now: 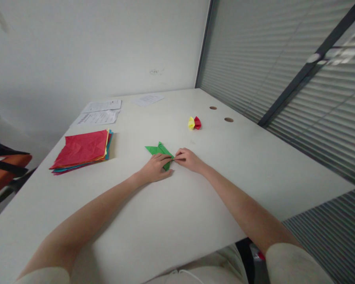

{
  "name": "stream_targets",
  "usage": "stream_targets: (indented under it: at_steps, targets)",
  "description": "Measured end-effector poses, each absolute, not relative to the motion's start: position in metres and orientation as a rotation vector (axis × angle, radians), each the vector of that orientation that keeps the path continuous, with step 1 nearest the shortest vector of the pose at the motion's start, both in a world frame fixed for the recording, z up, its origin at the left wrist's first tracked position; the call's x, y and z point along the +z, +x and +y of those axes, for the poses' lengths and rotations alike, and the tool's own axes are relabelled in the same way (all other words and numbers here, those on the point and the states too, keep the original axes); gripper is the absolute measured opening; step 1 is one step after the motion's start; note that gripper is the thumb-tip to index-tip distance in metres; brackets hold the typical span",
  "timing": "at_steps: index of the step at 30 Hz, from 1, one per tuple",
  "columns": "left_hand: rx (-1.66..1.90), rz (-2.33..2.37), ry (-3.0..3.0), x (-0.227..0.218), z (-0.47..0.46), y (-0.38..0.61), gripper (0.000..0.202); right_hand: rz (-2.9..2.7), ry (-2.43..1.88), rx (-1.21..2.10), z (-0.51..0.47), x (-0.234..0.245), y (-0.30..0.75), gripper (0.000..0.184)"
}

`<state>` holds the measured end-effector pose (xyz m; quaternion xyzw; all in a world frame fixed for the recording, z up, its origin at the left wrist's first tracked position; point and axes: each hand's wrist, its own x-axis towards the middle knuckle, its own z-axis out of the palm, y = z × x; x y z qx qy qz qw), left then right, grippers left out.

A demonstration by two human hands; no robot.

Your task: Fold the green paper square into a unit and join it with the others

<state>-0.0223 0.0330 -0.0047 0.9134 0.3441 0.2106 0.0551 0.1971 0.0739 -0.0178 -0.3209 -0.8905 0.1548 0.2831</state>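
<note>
A folded green paper (162,149) with pointed corners lies on the white table, partly covered by my fingers. My left hand (157,167) rests over its near side, with the fingertips pressing it and the thumb apart below. From the right, my right hand (189,159) pinches the paper's right-hand tip between thumb and fingers. Both hands' fingertips nearly meet at that tip. Farther back sit a small yellow folded paper piece (191,123) and a red one (197,122), side by side and touching.
A stack of coloured paper sheets (85,148), red on top, lies at the left. Printed sheets (99,116) lie at the back left, another printed sheet (148,99) near the wall. Two round holes (228,120) pierce the table (136,244) by the blinds (254,59). An orange chair (7,169) stands left.
</note>
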Motion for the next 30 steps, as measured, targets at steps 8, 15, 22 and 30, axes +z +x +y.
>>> stream_targets:
  at_steps: [8, 15, 22, 30]
  targets:
    - [0.562, 1.080, 2.821, 0.003, 0.027, -0.020, 0.045, -2.344, -1.075, 0.407, 0.072, -0.017, 0.192, 0.013]
    - [0.553, 1.058, 2.886, 0.003, 0.024, -0.019, 0.050, -2.195, -1.407, 0.405, 0.064, -0.015, 0.182, 0.012]
    - [0.641, 0.985, 2.857, -0.001, 0.028, -0.020, 0.049, -2.089, -1.562, 0.445, 0.061, -0.015, 0.178, 0.011]
    - [0.635, 0.980, 2.862, -0.001, 0.027, -0.020, 0.050, -2.001, -1.744, 0.387, 0.059, -0.015, 0.172, 0.015]
